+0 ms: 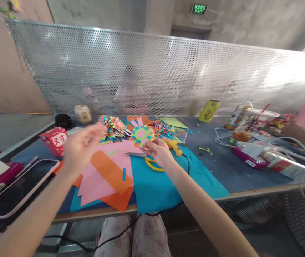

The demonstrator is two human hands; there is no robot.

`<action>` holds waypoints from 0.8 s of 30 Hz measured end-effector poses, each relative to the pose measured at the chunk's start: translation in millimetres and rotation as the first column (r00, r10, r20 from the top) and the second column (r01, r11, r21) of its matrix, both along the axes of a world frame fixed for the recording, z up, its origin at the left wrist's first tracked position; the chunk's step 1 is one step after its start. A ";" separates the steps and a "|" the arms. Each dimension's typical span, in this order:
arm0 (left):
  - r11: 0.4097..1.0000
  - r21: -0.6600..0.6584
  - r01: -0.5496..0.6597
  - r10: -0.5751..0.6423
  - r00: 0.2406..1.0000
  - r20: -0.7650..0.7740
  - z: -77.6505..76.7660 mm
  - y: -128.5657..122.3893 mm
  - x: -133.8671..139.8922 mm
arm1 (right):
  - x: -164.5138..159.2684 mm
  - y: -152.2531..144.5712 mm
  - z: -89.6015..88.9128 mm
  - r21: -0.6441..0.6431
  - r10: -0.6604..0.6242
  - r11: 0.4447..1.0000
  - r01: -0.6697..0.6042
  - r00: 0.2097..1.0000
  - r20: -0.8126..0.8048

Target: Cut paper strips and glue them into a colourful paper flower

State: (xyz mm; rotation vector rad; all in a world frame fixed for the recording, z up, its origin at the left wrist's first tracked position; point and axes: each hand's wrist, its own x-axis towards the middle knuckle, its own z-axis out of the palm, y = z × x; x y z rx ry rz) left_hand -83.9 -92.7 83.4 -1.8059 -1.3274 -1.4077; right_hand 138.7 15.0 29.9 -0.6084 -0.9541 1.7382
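Note:
My right hand (158,152) pinches a paper rosette (141,134) at its lower right edge. The rosette has a pink centre, a green ring, blue and orange tabs, and pink ribbon tails pointing up. My left hand (84,144), smeared by motion, hovers left of it with fingers loosely stretched and nothing visible in them. Beyond the left fingertips lies a heap of similar paper rosettes (115,125). Yellow-handled scissors (153,166) rest under the right hand, and a yellow glue gun (174,145) lies just behind it, its black cable trailing right.
Pink (90,185), orange (111,171) and blue paper (154,192) cover the front. Paper scraps (168,130) lie behind. At left are a phone (21,185) and red packet (56,141); at right, a drink cup (256,121), power strip (251,159) and another person's hand (288,126). A perforated metal screen (163,75) stands behind.

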 end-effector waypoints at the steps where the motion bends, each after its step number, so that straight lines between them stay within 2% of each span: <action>1: 1.000 0.001 0.023 -0.022 0.988 -0.154 -11.6 4.9 13.7 | -1.5 -2.5 -0.7 -0.013 0.031 0.999 -0.032 0.999 -0.018; 2: 0.996 0.042 0.084 -0.067 0.946 -0.316 -21.7 8.9 25.6 | -2.9 -5.0 -1.5 -0.025 0.063 0.998 -0.064 0.998 -0.031; 3: 0.992 0.025 0.125 -0.101 0.891 -0.443 -30.0 12.1 35.3 | -4.2 -7.5 -2.4 -0.037 0.093 0.995 -0.095 0.995 -0.038; 4: 0.989 0.024 0.145 -0.111 0.842 -0.527 -36.3 14.7 42.6 | -5.2 -9.9 -3.1 -0.048 0.123 0.991 -0.125 0.991 -0.045; 8: 0.990 0.049 0.135 -0.063 0.713 -0.698 -46.0 21.7 50.3 | -6.7 -18.4 -2.6 -0.106 0.200 0.973 -0.206 0.978 -0.066; 14: 0.959 0.013 0.283 -0.182 0.652 -0.736 -45.5 20.4 43.5 | -3.1 -22.9 4.5 -0.151 0.251 0.955 -0.256 0.967 -0.051; 17: 0.938 -0.008 0.346 -0.252 0.668 -0.700 -45.4 14.9 46.5 | -0.9 -20.3 5.0 -0.144 0.264 0.954 -0.264 0.964 -0.021; 19: 0.916 -0.084 0.391 -0.353 0.691 -0.631 -46.9 10.9 52.2 | -0.1 -18.6 4.7 -0.149 0.250 0.957 -0.250 0.968 -0.016; 20: 0.891 -0.166 0.423 -0.438 0.699 -0.566 -48.1 8.8 56.2 | 0.0 -18.1 4.6 -0.154 0.241 0.958 -0.240 0.971 -0.015; 21: 0.839 -0.270 0.472 -0.543 0.699 -0.466 -49.6 6.7 61.1 | -0.1 -17.8 4.6 -0.162 0.231 0.960 -0.230 0.973 -0.014; 22: 0.752 -0.392 0.530 -0.651 0.690 -0.316 -51.0 4.6 66.5 | -0.3 -17.6 4.7 -0.172 0.224 0.960 -0.222 0.975 -0.013; 23: 0.620 -0.507 0.598 -0.734 0.670 -0.107 -52.3 2.4 72.3 | -0.4 -17.5 4.8 -0.179 0.216 0.960 -0.214 0.976 -0.011; 24: 0.449 -0.577 0.682 -0.764 0.628 0.147 -53.3 0.0 78.0 | -0.4 -17.2 4.9 -0.180 0.201 0.963 -0.199 0.980 -0.004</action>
